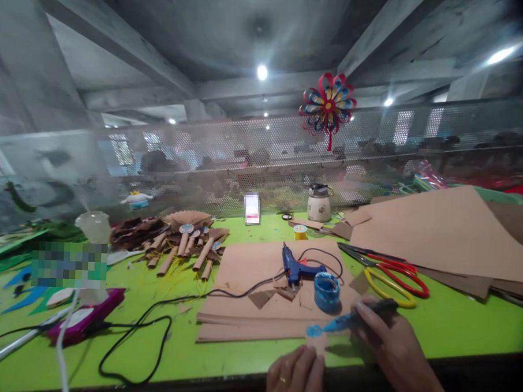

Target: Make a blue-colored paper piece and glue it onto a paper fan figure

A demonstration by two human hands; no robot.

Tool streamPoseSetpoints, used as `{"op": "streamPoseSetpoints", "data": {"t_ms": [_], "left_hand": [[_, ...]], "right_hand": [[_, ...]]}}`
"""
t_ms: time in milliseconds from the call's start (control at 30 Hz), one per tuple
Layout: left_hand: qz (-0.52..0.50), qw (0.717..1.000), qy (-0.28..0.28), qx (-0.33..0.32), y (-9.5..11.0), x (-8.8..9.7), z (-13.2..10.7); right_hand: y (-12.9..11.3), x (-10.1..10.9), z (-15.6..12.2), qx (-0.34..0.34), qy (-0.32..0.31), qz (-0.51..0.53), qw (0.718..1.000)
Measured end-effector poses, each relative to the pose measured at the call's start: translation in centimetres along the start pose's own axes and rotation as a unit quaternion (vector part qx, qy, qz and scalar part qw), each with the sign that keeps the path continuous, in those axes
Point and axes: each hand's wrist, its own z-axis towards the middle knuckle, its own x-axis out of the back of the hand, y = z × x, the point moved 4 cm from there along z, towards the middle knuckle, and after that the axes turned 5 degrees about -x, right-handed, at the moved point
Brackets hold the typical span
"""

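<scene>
My right hand (379,331) is closed around a paintbrush (345,321) with a dark handle and a blue, paint-covered end. The brush tip touches a blue patch on a small piece of brown paper (318,342). At the paper's near end, my left hand (296,375), a ring on one finger, has its fingers bent and pressed together on it. Just beyond the brush stands a small blue-smeared paint pot (327,292). Behind the pot, a blue glue gun (299,268) rests on large brown paper sheets (236,281).
Red-handled scissors (407,274) and yellow-handled scissors (391,291) lie right of the pot. A black cable crosses leftward to a purple power strip (85,318). Rolled brown paper pieces (183,244), a cup (93,226), a bottle (319,204) and a paper stack (433,232) stand around.
</scene>
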Motion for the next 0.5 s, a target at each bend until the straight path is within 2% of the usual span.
{"op": "streamPoseSetpoints", "data": {"t_ms": [133,200,367,500], "left_hand": [[-0.099,0.992,-0.056,0.048,0.4,1.7,1.2],[-0.124,0.987,-0.080,0.059,0.5,2.1,1.7],[-0.137,0.983,-0.091,0.078,0.7,2.2,2.2],[-0.129,0.985,-0.084,0.081,0.6,2.1,2.2]], "right_hand": [[-0.9,-0.3,0.0,0.015,-0.012,-0.015,1.000],[-0.9,-0.4,0.2,0.014,-0.037,-0.014,0.999],[-0.2,-0.1,0.4,0.015,-0.111,0.001,0.994],[0.0,-0.3,0.3,0.002,-0.140,-0.028,0.990]]}}
